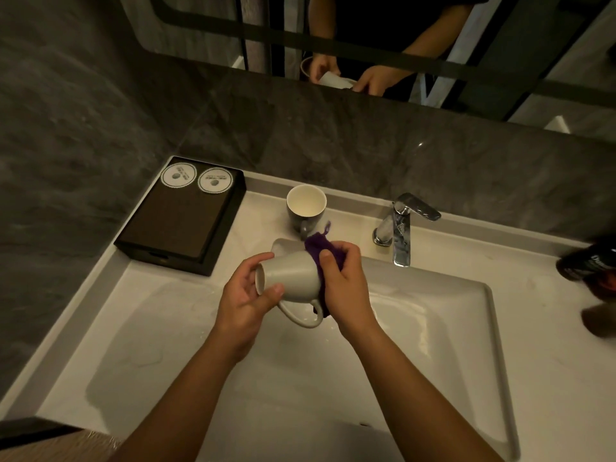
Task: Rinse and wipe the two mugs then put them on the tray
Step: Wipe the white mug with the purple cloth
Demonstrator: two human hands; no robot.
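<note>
A white mug (290, 276) lies on its side above the sink basin (433, 315), mouth to the left and handle hanging down. My left hand (246, 298) grips it at the rim. My right hand (343, 281) presses a purple cloth (316, 248) against the mug's base end. A second mug (306, 208), grey outside and white inside, stands upright on the counter behind the basin. The dark tray (176, 221) sits at the back left of the counter with two round paper coasters (196, 180) at its far end.
A chrome faucet (401, 228) stands behind the basin at the right. A dark bottle (590, 265) lies at the right edge of the counter. A mirror above the grey wall reflects my hands. Water drops lie on the white counter (160, 328).
</note>
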